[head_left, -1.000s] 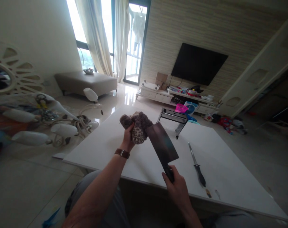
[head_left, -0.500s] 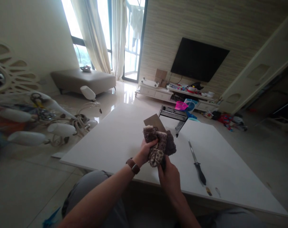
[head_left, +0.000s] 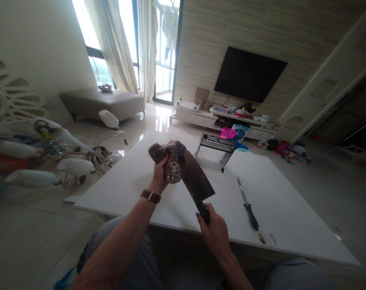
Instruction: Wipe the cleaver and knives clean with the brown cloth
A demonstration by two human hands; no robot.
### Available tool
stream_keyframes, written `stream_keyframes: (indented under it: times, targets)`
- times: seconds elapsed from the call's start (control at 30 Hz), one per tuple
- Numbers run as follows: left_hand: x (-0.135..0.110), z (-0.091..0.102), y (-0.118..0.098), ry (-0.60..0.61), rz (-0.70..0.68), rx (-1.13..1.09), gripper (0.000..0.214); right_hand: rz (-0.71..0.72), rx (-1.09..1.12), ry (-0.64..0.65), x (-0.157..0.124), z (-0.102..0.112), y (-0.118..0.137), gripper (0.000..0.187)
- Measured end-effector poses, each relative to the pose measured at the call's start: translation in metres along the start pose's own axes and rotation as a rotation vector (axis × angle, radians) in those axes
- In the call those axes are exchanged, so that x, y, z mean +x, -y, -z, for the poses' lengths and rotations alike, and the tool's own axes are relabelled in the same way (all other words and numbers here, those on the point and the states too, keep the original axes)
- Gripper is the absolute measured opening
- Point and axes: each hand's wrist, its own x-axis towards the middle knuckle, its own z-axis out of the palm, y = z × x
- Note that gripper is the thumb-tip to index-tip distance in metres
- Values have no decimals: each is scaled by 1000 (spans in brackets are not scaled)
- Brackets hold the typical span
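Note:
Over the left half of the white table [head_left: 122, 181], my left hand [head_left: 159, 174] is closed round a bunched, mottled brown-grey cloth [head_left: 173, 167]. My right hand [head_left: 215, 231] grips the black handle of a cleaver [head_left: 196, 175] near the front edge. The broad dark blade slants up and left, its far end beside the cloth; whether they touch I cannot tell. To the right of the cleaver, a sharpening steel [head_left: 252, 217] with a black handle lies on the tabletop. Just below its handle are a small yellow-and-black piece [head_left: 262, 238] and a small pale item [head_left: 273, 239].
A black-framed stand [head_left: 216, 143] is at the table's far side, with a pink basket [head_left: 228, 133] behind it. A white-shaded chandelier [head_left: 75, 165] lies among clutter on the left. Farther back are a padded bench [head_left: 104, 102] and a low TV cabinet [head_left: 195, 117].
My left hand has moved the cloth up and left, away from my right hand. The cleaver blade, mostly covered by the cloth before, now shows almost whole. My right hand has barely moved.

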Motion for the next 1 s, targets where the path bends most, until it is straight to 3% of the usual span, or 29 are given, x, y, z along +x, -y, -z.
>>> stream_keyframes:
  times: [0.1,0.23,0.37,0.47,0.77,0.9,1.0]
  targets:
    - [-9,0,5,51,160,8,32,-18,43,-38,6,2,4,22]
    - [-35,-7,35,159,363,76,35,-17,-2,-65,20,4,12,23]
    - [-54,-12,63,221,290,211,48,-13,-84,-38,31,2,17,24]
    - [-53,-10,69,195,228,304,53,-20,-105,-12,34,0,17,26]
    - [-32,-7,46,169,131,464,45,-44,102,-5,28,8,2,22]
    - [-14,-3,25,62,105,294,41,-11,196,-13,15,17,-6,19]
    - [-3,4,14,91,190,53,36,-17,332,-38,3,23,-15,24]
